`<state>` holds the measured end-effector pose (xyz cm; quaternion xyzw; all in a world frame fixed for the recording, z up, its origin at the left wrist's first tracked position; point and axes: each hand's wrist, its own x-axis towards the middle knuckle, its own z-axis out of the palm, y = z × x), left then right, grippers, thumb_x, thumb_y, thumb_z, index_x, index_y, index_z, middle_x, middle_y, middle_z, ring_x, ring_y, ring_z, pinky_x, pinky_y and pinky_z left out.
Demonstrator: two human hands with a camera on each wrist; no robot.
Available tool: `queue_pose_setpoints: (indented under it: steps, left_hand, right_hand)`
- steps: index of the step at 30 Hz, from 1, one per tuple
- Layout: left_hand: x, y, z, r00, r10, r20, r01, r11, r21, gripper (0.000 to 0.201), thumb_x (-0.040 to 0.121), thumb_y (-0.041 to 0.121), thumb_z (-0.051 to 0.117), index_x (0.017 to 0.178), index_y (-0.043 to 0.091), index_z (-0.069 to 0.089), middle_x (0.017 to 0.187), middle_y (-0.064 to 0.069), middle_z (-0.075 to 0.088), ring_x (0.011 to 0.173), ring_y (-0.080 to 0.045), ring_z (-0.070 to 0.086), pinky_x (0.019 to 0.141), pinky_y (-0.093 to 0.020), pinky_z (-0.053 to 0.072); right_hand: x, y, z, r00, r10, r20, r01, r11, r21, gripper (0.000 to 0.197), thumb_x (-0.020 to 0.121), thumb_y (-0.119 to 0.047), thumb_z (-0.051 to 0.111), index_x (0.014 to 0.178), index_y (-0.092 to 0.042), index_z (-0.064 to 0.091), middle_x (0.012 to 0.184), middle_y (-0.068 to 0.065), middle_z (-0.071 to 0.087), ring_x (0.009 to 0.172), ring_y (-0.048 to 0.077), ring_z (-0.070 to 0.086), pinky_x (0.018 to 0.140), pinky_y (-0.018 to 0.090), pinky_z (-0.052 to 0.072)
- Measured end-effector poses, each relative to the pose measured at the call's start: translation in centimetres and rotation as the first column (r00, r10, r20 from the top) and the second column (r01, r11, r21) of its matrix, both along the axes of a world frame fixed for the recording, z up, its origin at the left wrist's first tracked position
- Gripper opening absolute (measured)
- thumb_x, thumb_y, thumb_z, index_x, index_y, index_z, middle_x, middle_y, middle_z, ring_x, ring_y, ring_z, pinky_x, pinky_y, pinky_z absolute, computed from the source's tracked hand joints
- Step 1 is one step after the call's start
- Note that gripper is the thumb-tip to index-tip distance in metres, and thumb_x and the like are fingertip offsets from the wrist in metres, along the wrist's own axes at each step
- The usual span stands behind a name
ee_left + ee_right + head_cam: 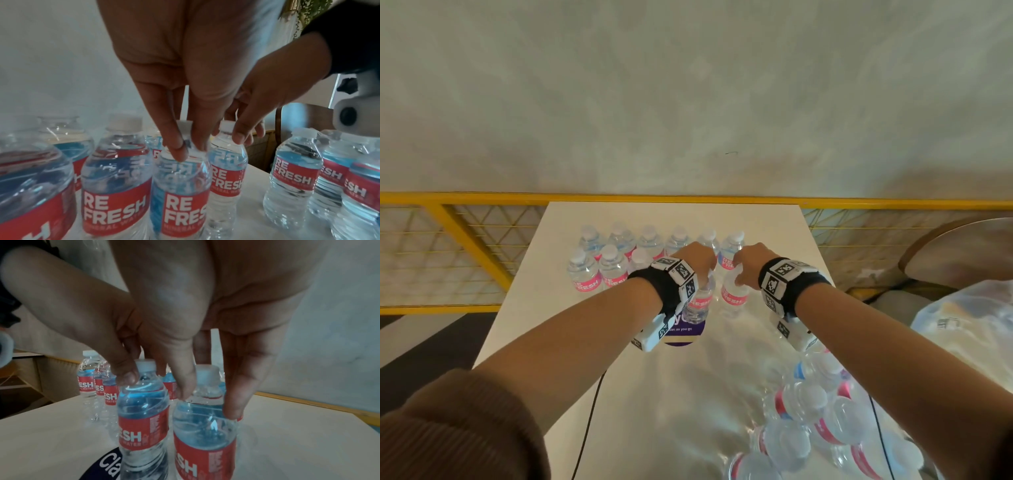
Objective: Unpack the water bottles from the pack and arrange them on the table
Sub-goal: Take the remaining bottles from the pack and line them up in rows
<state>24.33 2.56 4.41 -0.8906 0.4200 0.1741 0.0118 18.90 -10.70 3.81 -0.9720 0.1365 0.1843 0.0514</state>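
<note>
Bottles on the table [524,308], counted in the head view: eleven upright. Six in the back row [678,238] near the far edge; three in the second row [613,269] at the left, just in front, the third partly hidden behind the left wrist; two more nearer, side by side, one under each hand. Further bottles lying in the pack [808,425] at the near right, under clear shiny film; about six caps visible, exact count lost in the glare.

Left hand [697,260] pinching the left bottle [700,303] at the neck, thumb and fingertips curled just below the cap. Right hand [751,265] closed the same way round the neck of the right bottle [734,296], thumb on one side, fingers on the other. Both bottles upright, close together but apart; the left one over the far rim of a dark purple sticker [685,337] with white lettering.

All alike: small, clear, ribbed plastic, filled with water, white screw cap, red label with white "RE FRESH" and a blue patch.

Pale, smooth table top, with a black cable [592,411] across the near part. Yellow railing [465,222] with wire mesh behind the far edge; mottled grey wall [688,85] above. Curved wooden furniture [962,253] at the right, a clear plastic bag [969,325] below it. Black wristbands with black-and-white marker tiles on both wrists.
</note>
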Motion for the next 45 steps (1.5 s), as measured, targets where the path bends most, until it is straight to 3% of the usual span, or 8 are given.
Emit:
queue_pose_setpoints:
  steps: [3, 11, 20, 23, 32, 35, 43, 45]
  left_hand:
    - [0.0, -0.2, -0.1, 1.000, -0.015, 0.024, 0.016, 1.000, -0.018, 0.016, 0.090, 0.015, 0.057, 0.076, 0.007, 0.062, 0.079, -0.005, 0.060, 0.098, -0.029, 0.061, 0.076, -0.028, 0.042]
    - [0.1, -0.7, -0.3, 0.998, 0.030, 0.059, -0.025, 0.996, -0.084, 0.020, 0.093, 0.014, 0.051, 0.102, 0.003, 0.065, 0.107, -0.013, 0.067, 0.101, -0.028, 0.062, 0.076, -0.026, 0.041]
    - [-0.1, 0.0, -1.0, 0.995, 0.084, -0.048, -0.089, 0.989, -0.120, 0.020, 0.093, 0.014, 0.051, 0.112, 0.009, 0.054, 0.098, -0.009, 0.059, 0.098, -0.028, 0.061, 0.071, -0.027, 0.038]
    - [-0.1, -0.1, -0.9, 0.995, 0.096, -0.042, -0.101, 0.981, -0.165, 0.020, 0.096, 0.014, 0.044, 0.112, 0.008, 0.054, 0.108, -0.010, 0.063, 0.100, -0.028, 0.061, 0.073, -0.025, 0.038]
    - [0.3, -0.6, -0.1, 0.994, 0.109, 0.006, -0.107, 0.984, -0.143, 0.026, 0.096, 0.012, 0.046, 0.119, 0.006, 0.056, 0.116, -0.013, 0.064, 0.106, -0.031, 0.061, 0.080, -0.030, 0.045]
    - [0.1, -0.5, -0.2, 0.994, 0.105, 0.015, -0.101, 0.983, -0.156, 0.027, 0.096, 0.012, 0.045, 0.120, 0.007, 0.056, 0.116, -0.012, 0.064, 0.106, -0.030, 0.061, 0.077, -0.027, 0.041]
    - [-0.2, -0.3, 0.1, 0.994, 0.107, -0.025, -0.109, 0.984, -0.141, 0.026, 0.096, 0.016, 0.042, 0.115, 0.006, 0.057, 0.113, -0.011, 0.064, 0.105, -0.029, 0.061, 0.078, -0.028, 0.039]
    - [-0.4, 0.1, 0.3, 0.992, 0.119, -0.030, -0.122, 0.980, -0.155, 0.031, 0.095, 0.018, 0.045, 0.124, 0.009, 0.053, 0.116, -0.012, 0.062, 0.107, -0.029, 0.060, 0.082, -0.031, 0.043]
  right_hand:
    - [0.2, 0.1, -0.7, 0.999, -0.013, 0.042, 0.012, 1.000, 0.026, 0.037, 0.088, -0.012, 0.061, 0.125, -0.011, 0.058, 0.123, 0.010, 0.059, 0.109, 0.027, 0.060, 0.094, 0.030, 0.050]
    - [0.2, 0.2, -1.3, 0.994, -0.013, 0.109, 0.004, 0.996, 0.085, 0.030, 0.093, -0.016, 0.053, 0.122, -0.018, 0.060, 0.122, 0.008, 0.059, 0.106, 0.026, 0.060, 0.082, 0.024, 0.044]
    - [0.3, -0.6, -0.9, 0.995, 0.008, 0.096, -0.013, 0.999, 0.049, 0.036, 0.088, -0.009, 0.061, 0.123, -0.016, 0.061, 0.122, 0.009, 0.060, 0.107, 0.028, 0.061, 0.091, 0.030, 0.049]
    - [0.3, -0.7, -0.8, 0.996, 0.021, 0.086, -0.024, 0.999, 0.037, 0.039, 0.088, -0.009, 0.062, 0.126, -0.015, 0.059, 0.124, 0.011, 0.059, 0.108, 0.029, 0.061, 0.092, 0.031, 0.049]
    - [1.1, 0.3, -0.9, 0.992, -0.008, 0.130, -0.001, 0.998, 0.065, 0.031, 0.092, -0.012, 0.056, 0.122, -0.010, 0.060, 0.117, 0.012, 0.063, 0.104, 0.029, 0.062, 0.086, 0.028, 0.049]
    - [1.3, 0.1, -0.9, 0.995, 0.001, 0.105, -0.007, 0.998, 0.058, 0.028, 0.091, -0.012, 0.055, 0.119, -0.012, 0.061, 0.117, 0.011, 0.062, 0.103, 0.028, 0.061, 0.081, 0.026, 0.046]
    - [0.8, 0.0, -0.3, 0.996, 0.021, 0.085, -0.025, 0.998, 0.056, 0.033, 0.090, -0.014, 0.059, 0.122, -0.018, 0.059, 0.121, 0.009, 0.061, 0.107, 0.028, 0.061, 0.091, 0.031, 0.050]
    - [0.4, 0.1, 0.0, 0.997, 0.018, 0.069, -0.022, 0.998, 0.064, 0.041, 0.088, -0.016, 0.062, 0.128, -0.019, 0.054, 0.126, 0.009, 0.058, 0.110, 0.028, 0.060, 0.094, 0.033, 0.050]
